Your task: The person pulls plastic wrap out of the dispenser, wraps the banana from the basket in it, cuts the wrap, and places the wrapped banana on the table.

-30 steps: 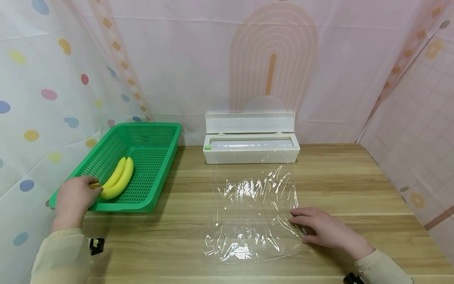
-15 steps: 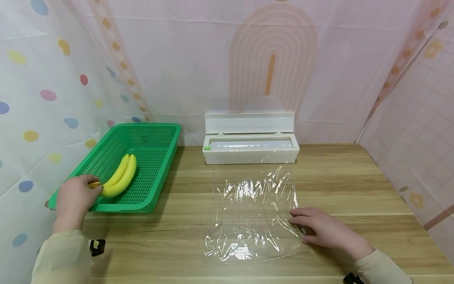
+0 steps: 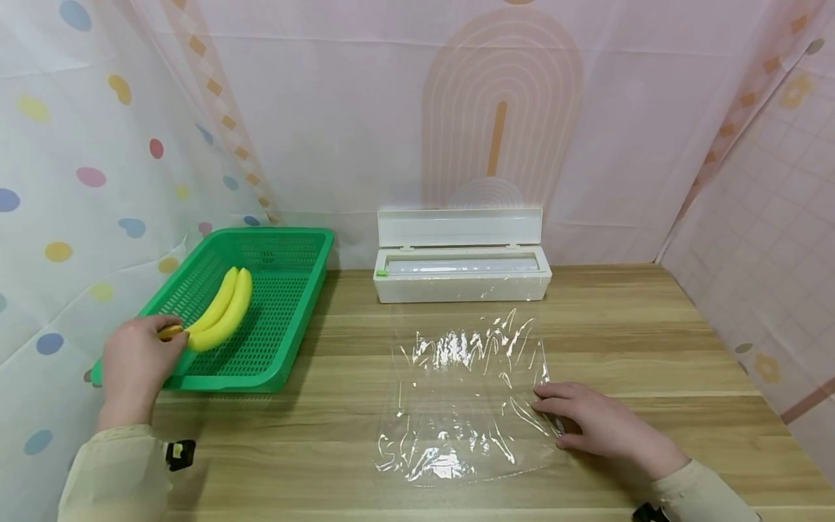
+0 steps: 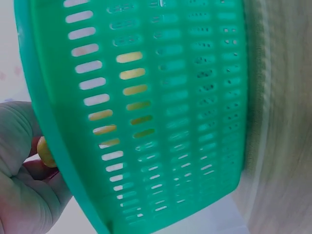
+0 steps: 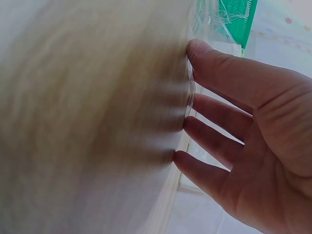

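Note:
My left hand pinches the brown stem end of a pair of yellow bananas at the near left rim of the green basket. Through the basket's slots in the left wrist view, patches of the bananas show yellow. Over on the right, my right hand rests its fingertips along the right edge of a sheet of clear cling film. Its fingers are spread and only gently bent, touching film and tabletop in the right wrist view.
Behind the film stands a white cling film dispenser with its lid raised and a roll inside. The sheet runs from it toward the front of the wooden table. Patterned cloth hangs at the back and sides.
The bananas have shifted and tipped upward, their far ends now higher in the head view. My left hand has risen slightly with them. The right hand and film look the same.

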Demonstrator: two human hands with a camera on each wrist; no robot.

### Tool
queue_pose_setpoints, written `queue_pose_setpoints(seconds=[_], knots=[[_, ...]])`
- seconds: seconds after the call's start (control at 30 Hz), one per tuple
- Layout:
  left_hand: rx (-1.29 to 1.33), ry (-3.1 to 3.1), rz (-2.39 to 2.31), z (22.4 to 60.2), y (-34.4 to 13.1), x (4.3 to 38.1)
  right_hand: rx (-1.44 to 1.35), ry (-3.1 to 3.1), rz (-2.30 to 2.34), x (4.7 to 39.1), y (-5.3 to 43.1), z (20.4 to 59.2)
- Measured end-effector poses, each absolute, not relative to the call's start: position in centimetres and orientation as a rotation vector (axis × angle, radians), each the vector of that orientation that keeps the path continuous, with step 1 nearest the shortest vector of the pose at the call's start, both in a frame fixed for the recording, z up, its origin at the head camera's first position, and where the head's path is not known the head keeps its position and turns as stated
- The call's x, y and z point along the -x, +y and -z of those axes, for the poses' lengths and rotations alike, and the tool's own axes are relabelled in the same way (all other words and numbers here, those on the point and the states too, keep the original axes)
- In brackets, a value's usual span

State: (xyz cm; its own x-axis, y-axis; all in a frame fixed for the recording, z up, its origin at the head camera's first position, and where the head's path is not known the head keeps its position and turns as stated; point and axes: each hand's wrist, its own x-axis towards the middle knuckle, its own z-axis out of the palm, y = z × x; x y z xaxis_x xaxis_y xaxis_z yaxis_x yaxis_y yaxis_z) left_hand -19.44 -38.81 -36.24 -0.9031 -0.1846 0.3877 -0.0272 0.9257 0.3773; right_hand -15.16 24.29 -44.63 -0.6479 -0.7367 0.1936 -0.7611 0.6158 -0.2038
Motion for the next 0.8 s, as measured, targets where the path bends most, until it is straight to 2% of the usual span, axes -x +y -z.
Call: queue_pose_setpoints(seconds=[0.8], knots=[[-0.049,-2.489,0.528,35.0,-36.2,19.4,-1.284,-2.716,-0.425,15.1,24.4,44.6]])
